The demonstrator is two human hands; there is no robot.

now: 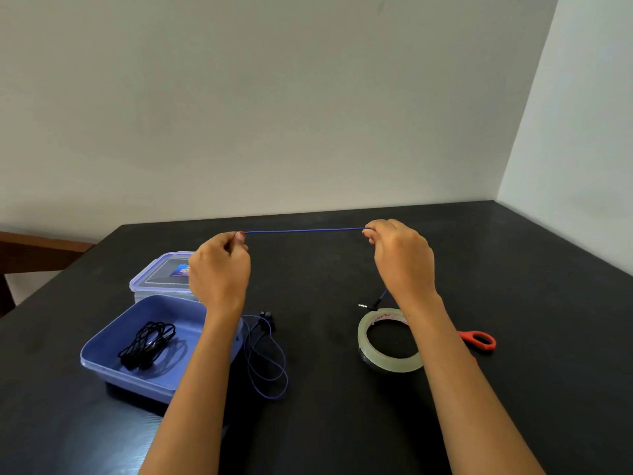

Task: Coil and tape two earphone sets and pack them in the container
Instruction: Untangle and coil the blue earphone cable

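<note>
Tabletop: a dark tabletop [342, 269] carried everything, with pale walls behind it.
Container: an open blue container [137, 380] stood at the left, beside the left forearm.
Lid: its clear lid [154, 272] lay just behind it.
Tape roll: a clear tape roll [390, 365] lay flat at the right, partly under the right forearm.
Left hand: the left hand [219, 269] was raised above the tabletop, its fingers [239, 236] pinching the blue cord.
Right hand: the right hand [400, 255] was level with it and well apart, its fingers [371, 233] pinching the same cord.
Blue earphones: the blue earphones [305, 230] were stretched taut between the hands, long axis running side to side. The earbud end fell from the left hand into loose loops just beside the container.
Black earphones: the black earphones [147, 344] lay coiled inside the container; any tape on them was too small to tell.
Scissors: the red handles of the scissors [479, 340] showed just right of the right forearm.
Plug: the plug [366, 306] hung below the right hand, pointing left, near the tape roll.
Judgement: the slack lay on the left hand's side, so winding would likely draw it rightward.
</note>
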